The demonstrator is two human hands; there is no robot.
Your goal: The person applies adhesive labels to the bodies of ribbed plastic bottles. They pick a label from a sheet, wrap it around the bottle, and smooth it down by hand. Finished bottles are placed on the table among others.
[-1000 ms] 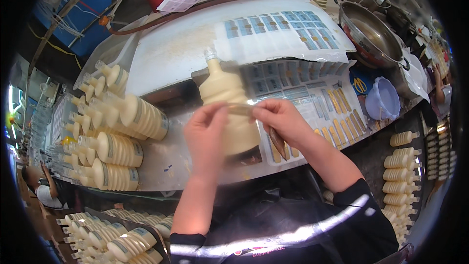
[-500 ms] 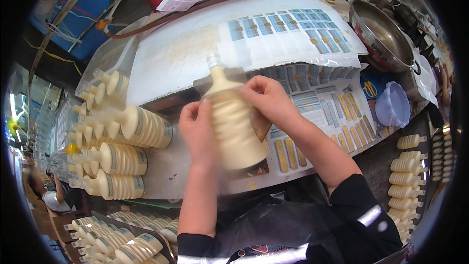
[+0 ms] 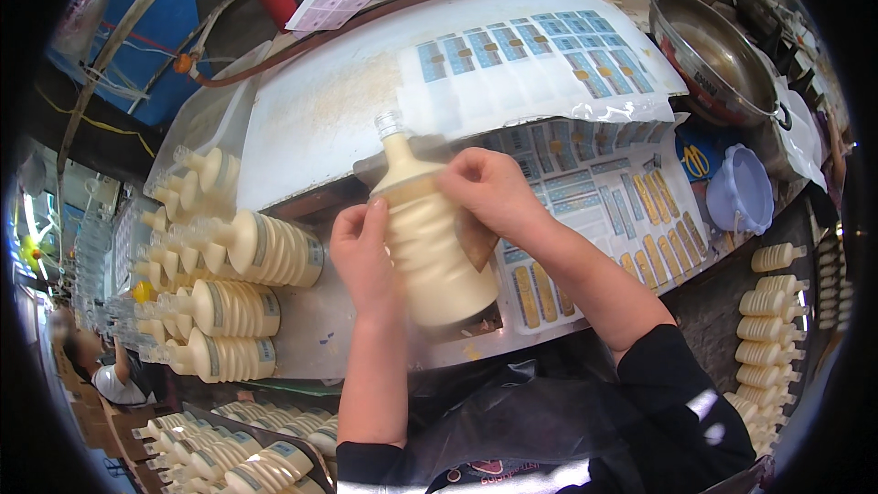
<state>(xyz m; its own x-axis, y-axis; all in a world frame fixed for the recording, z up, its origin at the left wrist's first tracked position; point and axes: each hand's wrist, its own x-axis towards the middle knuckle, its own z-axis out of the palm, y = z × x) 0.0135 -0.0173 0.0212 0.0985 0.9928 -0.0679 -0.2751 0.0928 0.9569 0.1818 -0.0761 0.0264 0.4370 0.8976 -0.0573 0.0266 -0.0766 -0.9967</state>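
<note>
A large cream bottle with wavy ridges and a clear threaded neck lies in front of me, neck pointing away. Across its shoulder runs a thin, pale strip label, blurred, between my two hands. My left hand is closed in a pinch at the strip's left end, thumb against the bottle. My right hand pinches at the right end, fingers curled. Below the right hand, beside the bottle, shows a brown wedge-shaped piece; whether the hand holds it I cannot tell.
Finished-looking cream bottles with grey bands stand grouped at the left. Wet blue and gold label sheets cover the right of the table. A white board lies behind. At the right are a metal pan and a lilac bucket.
The view has shifted slightly. The bottle's neck tilts a little further left, and both hands stay at its shoulder in nearly the same pinch.
</note>
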